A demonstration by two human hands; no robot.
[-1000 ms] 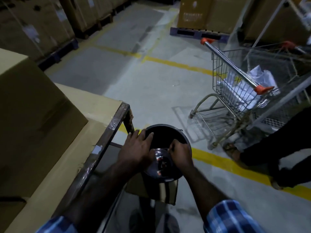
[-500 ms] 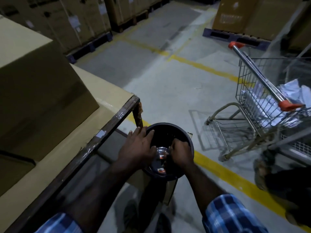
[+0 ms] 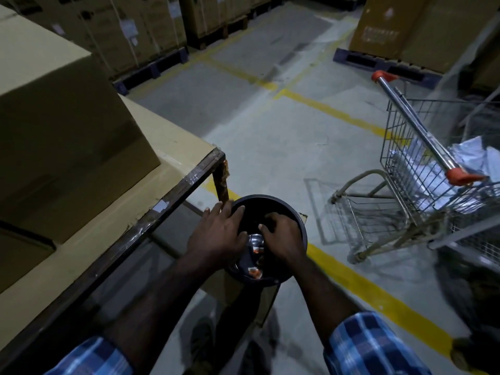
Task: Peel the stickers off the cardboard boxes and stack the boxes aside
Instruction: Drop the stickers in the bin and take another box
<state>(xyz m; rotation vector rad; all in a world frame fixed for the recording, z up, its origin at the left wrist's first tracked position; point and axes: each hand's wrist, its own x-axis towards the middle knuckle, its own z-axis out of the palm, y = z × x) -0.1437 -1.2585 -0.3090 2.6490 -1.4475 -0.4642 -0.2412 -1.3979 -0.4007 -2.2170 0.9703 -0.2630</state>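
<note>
Both hands meet over one round black bin (image 3: 270,205) holding small orange-white scraps: left hand (image 3: 217,234) flat, fingers straight; right hand (image 3: 281,238) curled, its hold unclear. One cardboard box (image 3: 62,125) sits on the worktop (image 3: 173,155); one wire trolley (image 3: 422,169) holds white paper

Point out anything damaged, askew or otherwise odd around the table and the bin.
The table's front edge is wrapped in scuffed, peeling tape, and its corner leg looks rusty and flaking. Both hands, left and right, are over the black bin, not on the cardboard box. Nothing looks spilled.
</note>
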